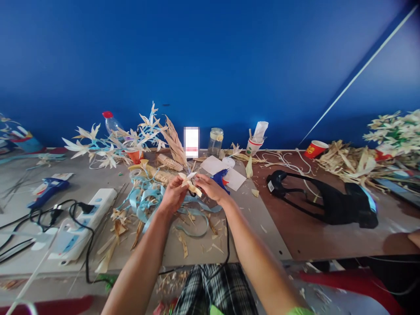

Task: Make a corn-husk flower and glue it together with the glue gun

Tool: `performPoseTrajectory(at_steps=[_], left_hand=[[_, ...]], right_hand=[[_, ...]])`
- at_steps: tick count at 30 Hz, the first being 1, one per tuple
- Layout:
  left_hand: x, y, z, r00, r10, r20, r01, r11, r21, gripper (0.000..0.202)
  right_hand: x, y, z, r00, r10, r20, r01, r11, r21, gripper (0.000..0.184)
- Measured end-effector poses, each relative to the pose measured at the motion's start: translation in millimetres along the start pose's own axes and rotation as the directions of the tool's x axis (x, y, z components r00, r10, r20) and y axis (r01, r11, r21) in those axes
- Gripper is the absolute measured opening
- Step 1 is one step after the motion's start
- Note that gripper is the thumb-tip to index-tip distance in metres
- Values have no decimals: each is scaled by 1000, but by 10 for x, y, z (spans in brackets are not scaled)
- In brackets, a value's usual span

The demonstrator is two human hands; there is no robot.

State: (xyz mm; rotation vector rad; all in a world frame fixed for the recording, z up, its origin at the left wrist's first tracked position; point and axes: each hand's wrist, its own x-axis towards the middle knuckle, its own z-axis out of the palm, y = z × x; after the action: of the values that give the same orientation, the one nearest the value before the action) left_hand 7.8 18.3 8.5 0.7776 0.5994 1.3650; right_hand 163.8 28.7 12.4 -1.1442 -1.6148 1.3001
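Note:
Over the table's front middle, I hold a small pale corn husk flower point(187, 180) with its petals spread. My left hand point(173, 193) is closed in a pinch at its left side. My right hand point(208, 186) has fingers pinched on its right petals. Just behind the right hand lies a blue glue gun point(219, 177), partly hidden by it. Curls of light blue ribbon point(141, 199) are heaped left of my left hand. Beyond them lie dried corn cobs point(169, 162) and a tall dry husk point(174, 139).
Husk flowers on blue stems point(108, 144) stand at the back left. A power strip point(87, 225) and another glue gun point(50, 189) lie left. Behind are a jar point(215, 142) and a paper cup point(254, 146). Right are a black strap harness point(328, 199) and piled husks point(344, 164).

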Motion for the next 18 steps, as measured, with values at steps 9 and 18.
performPoseTrajectory(at_steps=[9, 18], left_hand=[[92, -4, -57, 977, 92, -194, -101, 994, -37, 31], [130, -3, -106, 923, 213, -322, -221, 975, 12, 30]], right_hand=[[3, -16, -114, 979, 172, -111, -85, 836, 542, 33], [-76, -137, -22, 986, 156, 52, -154, 765, 625, 34]])
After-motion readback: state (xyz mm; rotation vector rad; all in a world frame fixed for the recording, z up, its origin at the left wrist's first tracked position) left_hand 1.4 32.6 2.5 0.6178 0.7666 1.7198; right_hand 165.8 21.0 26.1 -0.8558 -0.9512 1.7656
